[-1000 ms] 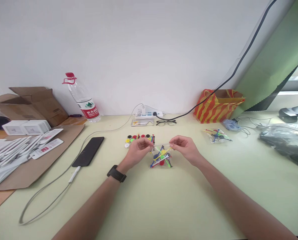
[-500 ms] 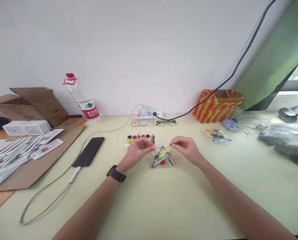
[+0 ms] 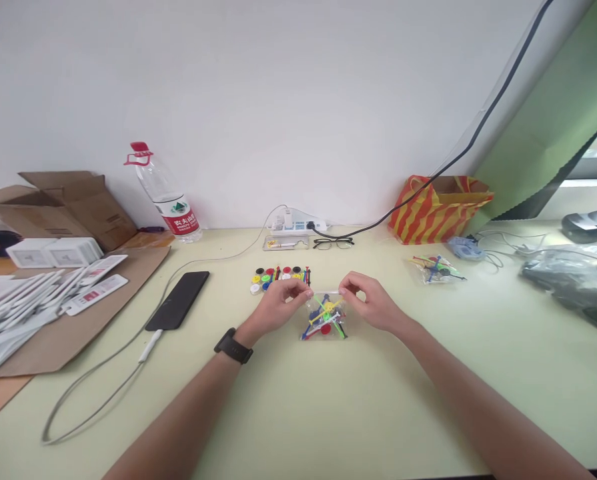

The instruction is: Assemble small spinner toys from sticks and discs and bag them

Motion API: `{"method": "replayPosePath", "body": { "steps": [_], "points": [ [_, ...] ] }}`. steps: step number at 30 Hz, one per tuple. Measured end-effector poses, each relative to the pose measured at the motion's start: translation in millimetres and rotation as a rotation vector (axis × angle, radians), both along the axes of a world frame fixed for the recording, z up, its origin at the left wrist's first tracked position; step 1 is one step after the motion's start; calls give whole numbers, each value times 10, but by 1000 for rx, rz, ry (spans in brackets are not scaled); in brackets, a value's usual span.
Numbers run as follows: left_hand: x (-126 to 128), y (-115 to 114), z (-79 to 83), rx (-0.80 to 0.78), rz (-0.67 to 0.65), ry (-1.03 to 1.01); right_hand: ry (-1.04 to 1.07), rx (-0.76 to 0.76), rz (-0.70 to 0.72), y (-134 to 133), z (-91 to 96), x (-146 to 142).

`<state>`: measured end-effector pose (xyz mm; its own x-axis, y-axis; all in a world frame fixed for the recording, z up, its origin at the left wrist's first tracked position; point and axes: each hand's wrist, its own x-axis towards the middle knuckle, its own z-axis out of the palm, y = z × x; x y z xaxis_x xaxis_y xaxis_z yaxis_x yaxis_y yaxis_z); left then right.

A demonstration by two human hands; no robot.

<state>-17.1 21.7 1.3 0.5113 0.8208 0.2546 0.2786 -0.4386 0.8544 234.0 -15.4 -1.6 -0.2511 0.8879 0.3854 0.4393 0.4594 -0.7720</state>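
Since a second ago, left hand (image 3: 278,307) and right hand (image 3: 371,303) drawn slightly closer; small clear bag (image 3: 323,317) lowered between them. Black phone (image 3: 178,301): flat on table (image 3: 328,413), left of centre. Left hand: pinching bag's top left corner. Loose coloured pieces (image 3: 281,274): just behind it. Bag: centre, lower edge on table. Right hand: pinching top right corner. Second filled bag (image 3: 435,269): well apart, right.

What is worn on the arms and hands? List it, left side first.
Left hand: bare, no glove; a black wristwatch with a dark band sits on the wrist. Right hand: bare, no glove, nothing on the wrist. Both forearms show no sleeves. Rings: too small to tell.
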Motion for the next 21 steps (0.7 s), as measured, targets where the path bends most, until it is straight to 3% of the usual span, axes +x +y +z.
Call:
{"method": "replayPosePath", "body": {
  "steps": [6,21],
  "points": [
    [88,-121,40,-12,-68,-9,73,-179,140,-62,25,-103],
    [-36,-15,69,-60,-10,-26,118,-210,124,10,141,143]
  ]
}}
